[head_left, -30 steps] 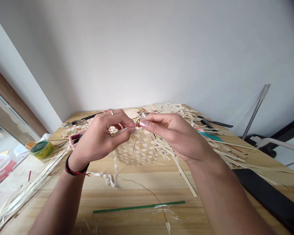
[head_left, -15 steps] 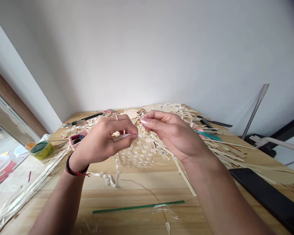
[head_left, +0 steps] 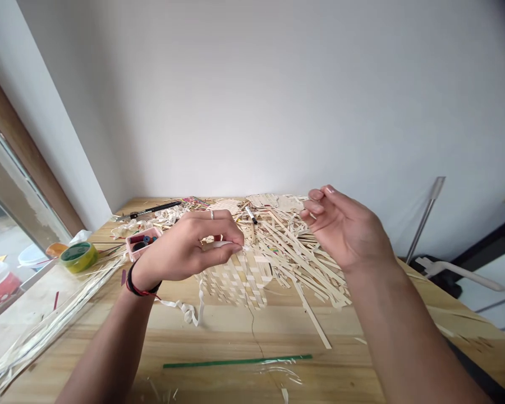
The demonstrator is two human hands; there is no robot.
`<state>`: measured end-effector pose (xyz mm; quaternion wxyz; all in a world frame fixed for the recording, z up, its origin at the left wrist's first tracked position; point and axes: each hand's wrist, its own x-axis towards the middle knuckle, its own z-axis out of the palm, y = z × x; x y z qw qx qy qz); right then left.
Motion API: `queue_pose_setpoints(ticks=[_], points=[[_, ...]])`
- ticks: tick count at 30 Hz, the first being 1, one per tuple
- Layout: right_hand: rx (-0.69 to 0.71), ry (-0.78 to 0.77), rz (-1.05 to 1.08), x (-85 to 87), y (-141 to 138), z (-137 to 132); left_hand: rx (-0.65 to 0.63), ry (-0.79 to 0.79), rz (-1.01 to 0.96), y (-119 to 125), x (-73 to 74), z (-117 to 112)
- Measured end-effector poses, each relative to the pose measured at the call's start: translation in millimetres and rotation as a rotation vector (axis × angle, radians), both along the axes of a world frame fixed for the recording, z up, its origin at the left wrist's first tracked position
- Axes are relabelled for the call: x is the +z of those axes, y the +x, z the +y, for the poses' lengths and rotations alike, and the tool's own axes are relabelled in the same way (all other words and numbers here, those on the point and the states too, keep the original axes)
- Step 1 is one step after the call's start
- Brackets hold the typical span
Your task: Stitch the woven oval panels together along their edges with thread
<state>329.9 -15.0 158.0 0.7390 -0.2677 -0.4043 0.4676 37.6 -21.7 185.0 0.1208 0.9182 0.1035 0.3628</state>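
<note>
My left hand (head_left: 197, 241) pinches the top edge of a woven piece of pale flat strips (head_left: 235, 280), where a white ribbon binding lies along the edge. The piece hangs upright above the table. The loose end of the white ribbon (head_left: 189, 314) curls on the wood below. A thin brown thread (head_left: 255, 331) runs down from the weave toward the near table edge. To the right, my right hand (head_left: 340, 224) is raised apart from the piece, thumb and forefinger pressed together, the other fingers curled. Whatever lies between those fingertips is too small to make out.
Loose pale strips (head_left: 303, 264) cover the back and right of the wooden table. A pink box (head_left: 130, 247) with spools and a yellow-green tape roll (head_left: 79, 257) stand left. A green strip (head_left: 235, 362) lies in front; a marker (head_left: 251, 215) lies behind.
My right hand has moved away from the woven edge, rightward and slightly up. My left hand keeps its pinch on the piece. The thread on the table has shifted and lies straighter.
</note>
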Motion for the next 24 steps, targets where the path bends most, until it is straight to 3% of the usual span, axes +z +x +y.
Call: queue_pose_setpoints(ticks=[7, 14, 19, 24], points=[[-0.2, -0.139, 0.052, 22.4, 38, -4, -0.065, -0.032, -0.007, -13, 3.7, -3], [-0.251, -0.325, 0.017, 23.7, 52, 6, -0.167, -0.046, -0.09, -24, 8.5, -6], [-0.3, -0.324, -0.059, 23.7, 71, 7, -0.175, -0.052, -0.133, -32, 9.9, -8], [-0.374, -0.266, -0.183, 21.0, 116, 7, -0.207, -0.062, -0.164, -40, 11.5, -10]])
